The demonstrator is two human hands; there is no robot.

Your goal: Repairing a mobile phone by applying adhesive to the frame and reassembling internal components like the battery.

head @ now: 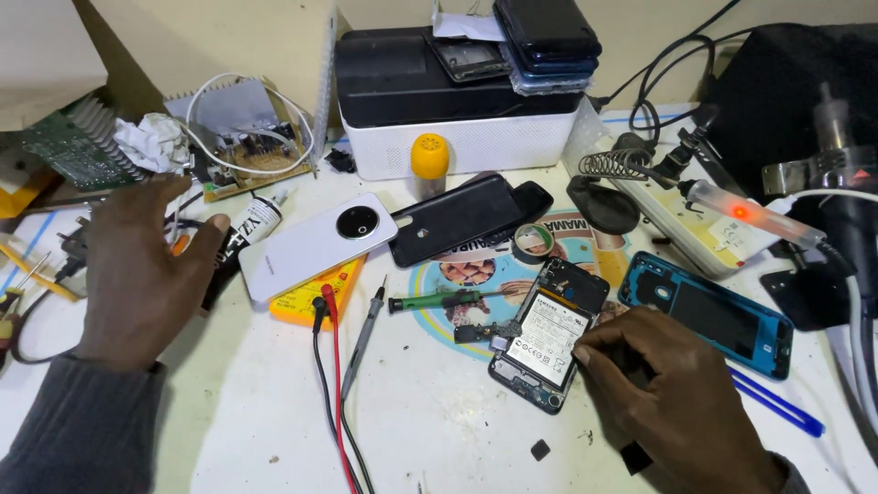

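Observation:
An opened phone with its battery and boards exposed lies on the white bench, right of centre. My right hand rests curled against its right edge, fingertips touching the frame; whether it pinches anything is hidden. My left hand hovers flat with fingers apart over the clutter at the left, beside a small white bottle and a white phone lying face down. A blue phone back cover sits just right of the opened phone. A green-handled screwdriver lies left of it.
A yellow multimeter with red and black probe leads sits under the white phone. Black phone cases, a tape roll, a white-and-black box stacked with phones, circuit boards, a power strip and a soldering stand crowd the back.

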